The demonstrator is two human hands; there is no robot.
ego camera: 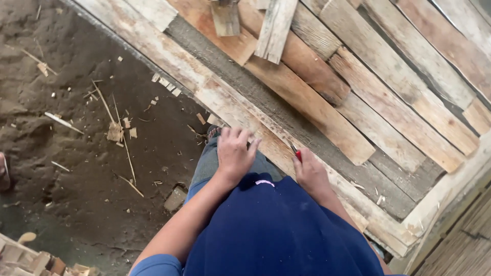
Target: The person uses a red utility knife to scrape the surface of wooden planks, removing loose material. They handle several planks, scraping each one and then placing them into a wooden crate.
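My left hand [234, 153] hovers with fingers loosely spread over the near edge of a long pale wooden plank [169, 59], above my grey trouser leg; it holds nothing. My right hand [310, 173] is closed around a small red-handled tool [296, 154], of which only the red tip shows, held against the same plank edge [353, 197]. My dark blue shirt covers the lower middle of the view.
Many rough wooden boards [307, 99] lie stacked diagonally across the upper right. Short plank offcuts [274, 28] rest on top at the centre. A dark dirt floor [61, 143] with wood chips and splinters spreads left. Small wood blocks [30, 260] lie bottom left.
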